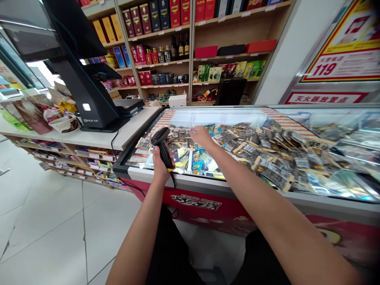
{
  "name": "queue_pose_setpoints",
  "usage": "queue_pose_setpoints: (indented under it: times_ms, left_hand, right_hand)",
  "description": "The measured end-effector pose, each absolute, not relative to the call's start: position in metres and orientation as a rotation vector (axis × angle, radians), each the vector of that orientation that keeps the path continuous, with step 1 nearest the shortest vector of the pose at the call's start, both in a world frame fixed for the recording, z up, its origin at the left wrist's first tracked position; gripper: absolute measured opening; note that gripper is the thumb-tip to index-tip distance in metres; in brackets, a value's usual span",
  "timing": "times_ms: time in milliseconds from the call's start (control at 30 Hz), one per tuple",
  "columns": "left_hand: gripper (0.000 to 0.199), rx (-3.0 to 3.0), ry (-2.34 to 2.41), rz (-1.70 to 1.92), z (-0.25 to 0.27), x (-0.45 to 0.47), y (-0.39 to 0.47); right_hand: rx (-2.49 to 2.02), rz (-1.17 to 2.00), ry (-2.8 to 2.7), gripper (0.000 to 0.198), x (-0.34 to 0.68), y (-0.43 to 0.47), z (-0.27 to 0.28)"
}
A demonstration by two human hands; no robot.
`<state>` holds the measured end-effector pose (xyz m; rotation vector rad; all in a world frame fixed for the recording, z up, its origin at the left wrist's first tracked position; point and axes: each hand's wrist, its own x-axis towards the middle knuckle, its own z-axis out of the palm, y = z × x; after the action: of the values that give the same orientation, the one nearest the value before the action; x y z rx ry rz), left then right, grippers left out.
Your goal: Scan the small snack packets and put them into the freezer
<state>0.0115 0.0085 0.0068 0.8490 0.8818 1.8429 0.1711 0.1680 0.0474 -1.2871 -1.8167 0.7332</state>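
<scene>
Along the near side, from middle to right, a glass-topped chest freezer (190, 180), red below, grey along the rim. At the far side, tall wooden shelves (231, 35) with boxes, bottles and pouches. At the left, a pale counter (135, 124). Across the freezer glass, a thick, jumbled spread of packets (255, 138), seemingly on top. On the counter, a dark checkout terminal (80, 91). Right hand (202, 137) stretched over the far left part of the spread, fingers curled, tips close together; any hold on a packet impossible to make out. Left hand (159, 166), nearer and further left, wrapped firmly around the handle of a black barcode scanner (164, 150), above the freezer's near left end. Step in hand, apparently: a reach to the packets, scanner at the ready. Called for next, probably: a sure pinch on one packet, label towards the scanner. Scanner: broad rounded head uppermost, slim handle, small yellow band low down. Packets: dark, tan-edged, white-labelled.
</scene>
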Motion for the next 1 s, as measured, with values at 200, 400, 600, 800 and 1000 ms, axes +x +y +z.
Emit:
queue_pose_setpoints:
  times_ms: [200, 400, 600, 800, 1000]
  left_hand:
    - [0.062, 0.995, 0.731, 1.613, 0.012, 0.01, 0.006]
    - [0.06, 1.135, 0.645, 1.334, 0.039, 0.024, 0.036]
    - [0.063, 1.165, 0.643, 1.211, 0.049, 0.036, 0.087]
    - [0.061, 1.129, 0.589, 1.224, 0.038, 0.028, 0.09]
    - [0.057, 1.032, 0.592, 1.266, 0.04, 0.027, 0.08]
  right_hand:
    - [-1.645, 0.134, -2.032, 0.041, 0.252, 0.148, 0.062]
    - [-2.036, 0.01, -1.997, 0.079, 0.296, 0.145, 0.051]
    - [-2.07, 0.023, -1.85, 0.084, 0.296, 0.156, 0.033]
    - [-1.747, 0.128, -1.774, 0.075, 0.305, 0.161, 0.033]
    - [-1.389, 0.395, -1.547, 0.071, 0.307, 0.168, 0.035]
